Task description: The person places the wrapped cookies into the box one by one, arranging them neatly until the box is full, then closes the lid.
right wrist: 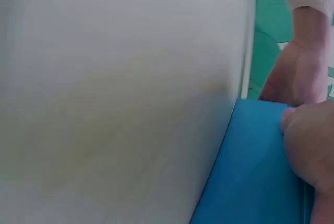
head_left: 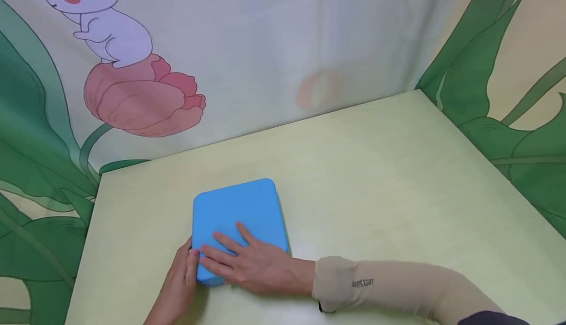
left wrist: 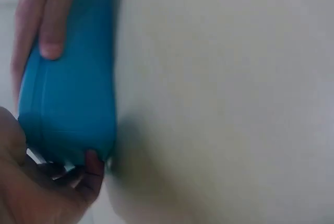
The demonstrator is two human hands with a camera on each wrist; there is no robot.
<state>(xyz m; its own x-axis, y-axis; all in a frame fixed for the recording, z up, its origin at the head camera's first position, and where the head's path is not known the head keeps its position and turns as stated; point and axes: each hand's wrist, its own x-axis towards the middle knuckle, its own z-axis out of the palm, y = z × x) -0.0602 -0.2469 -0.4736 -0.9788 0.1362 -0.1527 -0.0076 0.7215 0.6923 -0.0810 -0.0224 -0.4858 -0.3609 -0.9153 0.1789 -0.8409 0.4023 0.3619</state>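
Note:
A blue rounded case (head_left: 239,207), closed and lying on the table, has a seam along its side in the left wrist view. My right hand (head_left: 252,266) rests on its lid with straight, spread fingers. In the left wrist view, the right thumb reaches over the near side. At the case's left side is my left hand (head_left: 179,276), gripping the near left corner. Its curled fingers (left wrist: 94,169) touch the lower side of the case in the left wrist view. Parts of the left fingers are hidden behind the case.
The pale table (head_left: 376,192) extends to the right and behind the case. A printed curtain (head_left: 265,45) with a white animal and a pink flower stands along the back edge. Green leaf patterns (head_left: 486,69) are on the right side.

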